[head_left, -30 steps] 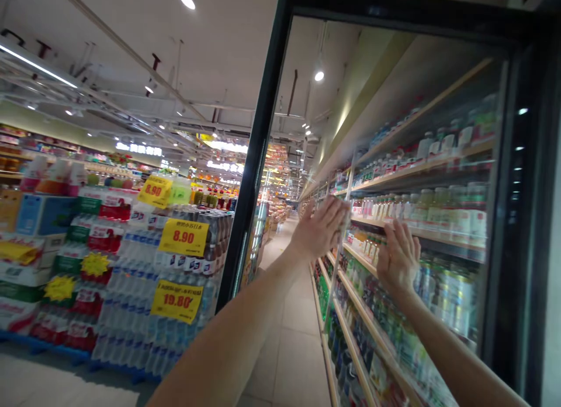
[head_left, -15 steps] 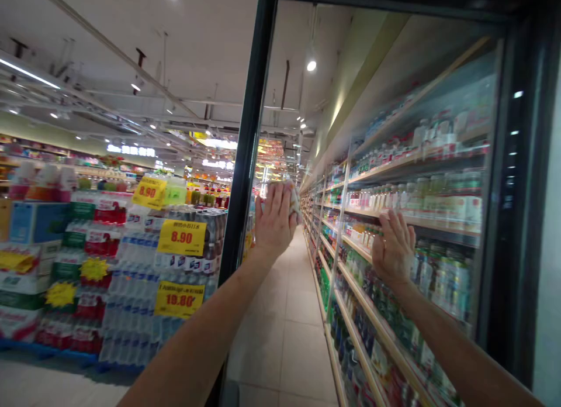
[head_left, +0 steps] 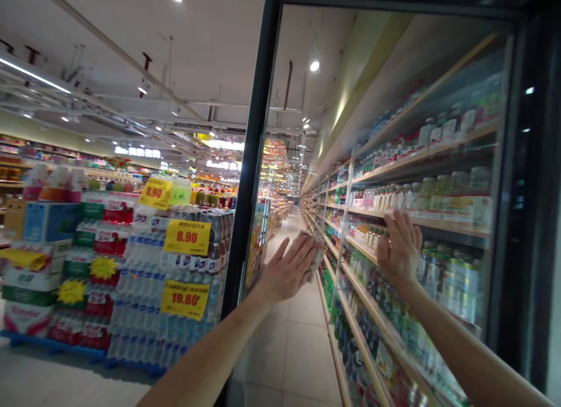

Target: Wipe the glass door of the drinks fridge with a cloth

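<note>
Black-framed glass door (head_left: 372, 132) seems partway through wiping: the cloth (head_left: 314, 262) lies under the flat, straight-fingered left hand (head_left: 287, 271), left of the door's middle; the spread right hand (head_left: 400, 252), farther right, grips nothing visible. Which areas are finished, one cannot tell.

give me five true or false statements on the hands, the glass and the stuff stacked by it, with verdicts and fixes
1. The person's left hand has a crumpled pale cloth with it. True.
2. The right hand is gripping a bottle. False: it is open with its fingers extended, and no bottle shows in it.
3. The straight-edged frame around the clear glass pane is white. False: it is black.
4. The lowest yellow rectangular price sign reads 19.80. True.
5. The flat blue pallet lies beneath stacked packs of drinks. True.
</note>
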